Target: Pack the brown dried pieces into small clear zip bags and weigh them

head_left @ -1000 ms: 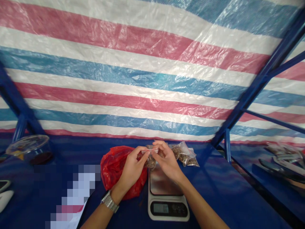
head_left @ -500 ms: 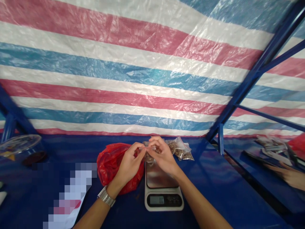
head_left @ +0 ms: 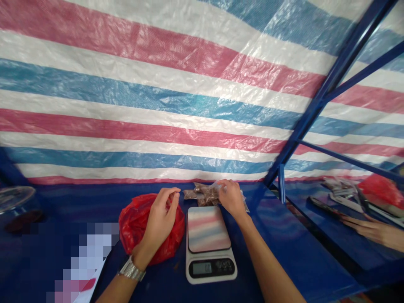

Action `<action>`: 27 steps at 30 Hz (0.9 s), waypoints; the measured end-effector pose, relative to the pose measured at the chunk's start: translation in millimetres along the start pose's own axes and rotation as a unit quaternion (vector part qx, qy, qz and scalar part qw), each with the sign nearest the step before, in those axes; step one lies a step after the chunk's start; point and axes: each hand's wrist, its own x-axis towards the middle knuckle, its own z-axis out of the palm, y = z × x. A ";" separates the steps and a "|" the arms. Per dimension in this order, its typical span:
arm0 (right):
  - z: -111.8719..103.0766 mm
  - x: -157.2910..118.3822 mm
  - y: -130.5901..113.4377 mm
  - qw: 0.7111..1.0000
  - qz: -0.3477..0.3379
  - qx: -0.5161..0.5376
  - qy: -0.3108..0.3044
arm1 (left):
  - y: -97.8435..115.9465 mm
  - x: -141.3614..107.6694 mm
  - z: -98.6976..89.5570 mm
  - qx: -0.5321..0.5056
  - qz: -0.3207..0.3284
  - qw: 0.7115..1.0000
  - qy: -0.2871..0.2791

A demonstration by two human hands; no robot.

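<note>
Against the right hand [head_left: 232, 198], plastic bags [head_left: 202, 195]

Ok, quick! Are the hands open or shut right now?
Left hand: half closed, resting on the crumpled red plastic bag, holding nothing visible.
Right hand: closed, pinching the clear plastic bag of brown dried pieces.

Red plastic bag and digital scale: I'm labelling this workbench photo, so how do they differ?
The red plastic bag is crumpled and soft-looking, while the digital scale is a rigid, flat, white-bodied block. The bag is glossy red; the scale has a mirror-like platform reflecting the striped tarpaulin and a dark control panel. The person's left hand rests on the bag, but no hand is on the scale. Both sit side by side on the blue work surface.
</note>
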 end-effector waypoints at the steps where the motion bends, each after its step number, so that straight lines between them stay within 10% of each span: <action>1: -2.2 -2.0 2.8 1.000 -0.003 -0.014 0.001 | 0.9 -0.3 -0.3 0.013 0.009 1.000 -0.005; 7: -3.5 -5.1 -6.2 0.989 -0.001 -0.147 0.004 | 10.8 4.4 -11.3 0.107 0.038 0.992 0.053; 11: -0.2 -6.5 -38.0 0.993 -0.079 -0.071 0.041 | 12.6 16.0 -40.9 0.314 -0.046 0.938 0.143; 15: 6.3 -34.9 -89.7 0.959 -0.237 0.066 -0.144 | -5.4 21.0 -69.7 0.418 -0.198 0.886 0.011; 20: 20.7 -75.5 -122.0 0.885 -0.320 0.033 -0.336 | -29.0 14.0 -78.2 0.294 -0.135 0.918 -0.227; 27: 9.5 -61.8 -119.8 0.903 -0.277 0.037 -0.326 | -13.3 14.3 -75.0 0.398 -0.178 0.891 -0.130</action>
